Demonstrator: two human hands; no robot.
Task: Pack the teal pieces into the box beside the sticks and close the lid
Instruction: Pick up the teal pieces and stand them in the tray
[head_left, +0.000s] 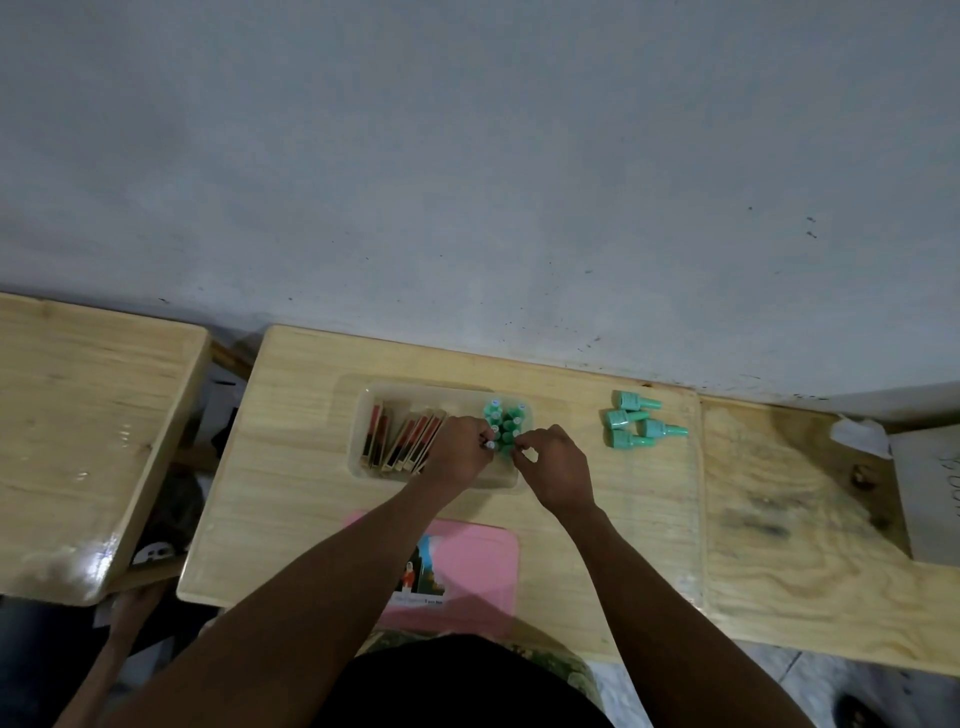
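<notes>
Where the teal pieces in box (506, 415) stand: right-hand part of the compartment, upright and clustered, just beside the sticks.
Look: small bottle shape, wide body, narrower neck, mint-teal all over.
Labels on pieces: round white dot on some tops; print too small to read.
Loose teal pieces (641, 428): four, lying on their sides on the table to the right of the box, touching one another.
Box (363, 447): clear plastic, shallow, rounded corners, open on top.
Sticks (400, 441): flat, pale wood with red and black bands, leaning in a row in the left part of the box.
Left hand (460, 449): over the box, fingertips pinching a white-tipped teal piece at the cluster's near edge.
Right hand (553, 462): at the box's right near corner, thumb and forefinger curled together against the cluster; whether they hold a piece cannot be told.
Lid (467, 561): pink, flat on the table nearer the person, partly under the forearms.
Sticker (421, 571): picture on the lid; caption unreadable.
Table (291, 519): pale varnished wood.
Board (930, 493): grey, far right, scrawled marking, illegible.
</notes>
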